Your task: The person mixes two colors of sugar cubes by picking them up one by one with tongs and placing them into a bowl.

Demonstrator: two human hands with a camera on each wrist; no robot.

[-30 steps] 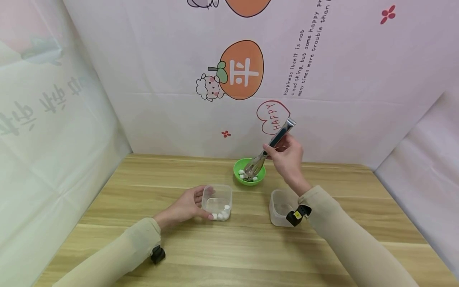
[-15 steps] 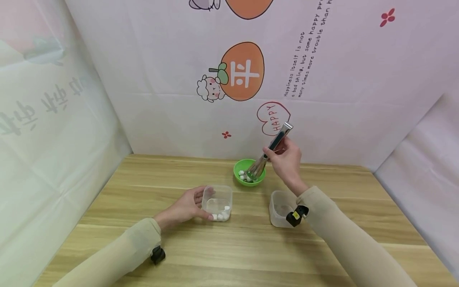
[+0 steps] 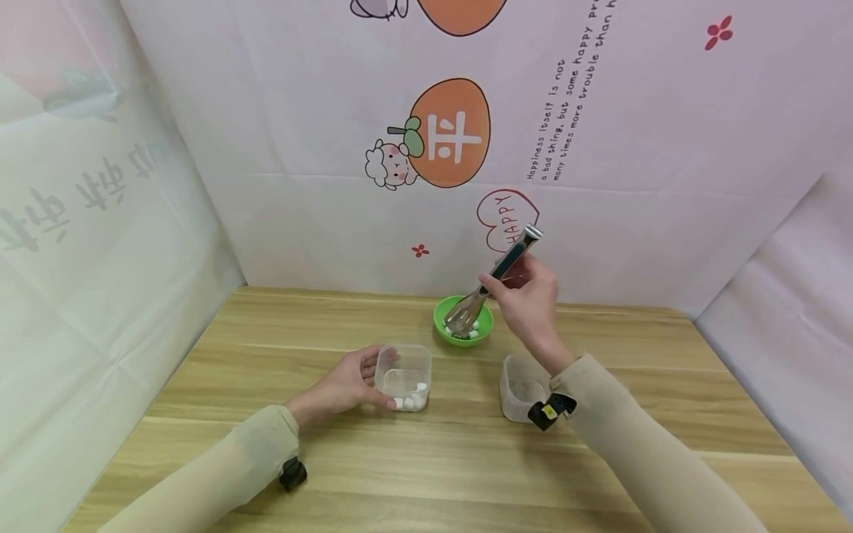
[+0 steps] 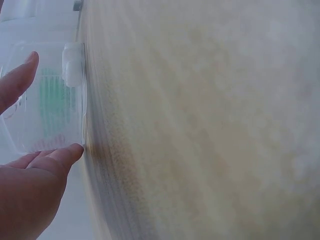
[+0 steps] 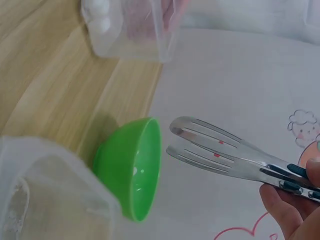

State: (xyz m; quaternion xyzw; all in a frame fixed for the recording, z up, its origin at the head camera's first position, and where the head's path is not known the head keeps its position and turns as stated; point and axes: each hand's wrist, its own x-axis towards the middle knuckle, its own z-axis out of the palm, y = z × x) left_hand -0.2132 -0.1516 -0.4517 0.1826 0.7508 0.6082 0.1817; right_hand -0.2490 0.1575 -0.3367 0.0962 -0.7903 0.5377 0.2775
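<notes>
My left hand holds a clear plastic container on the table, thumb on the near side and fingers on the far side. Several small white pieces lie along its near bottom edge. Metal tongs with dark grip inserts are held by my right hand, slanting down over a green bowl. Several white pieces lie in that bowl, partly hidden by the tongs. From the right wrist, the slotted tong tips stand apart, outside the bowl's rim, with nothing visible between them.
A second clear container stands right of the bowl, under my right wrist, partly covered by it. The wooden table ends at a printed white cloth wall just behind the bowl. Further cloth hangs on both sides.
The tong tips have shifted left over the bowl, and my right hand has moved slightly left with them. My left hand and its container have stayed put.
</notes>
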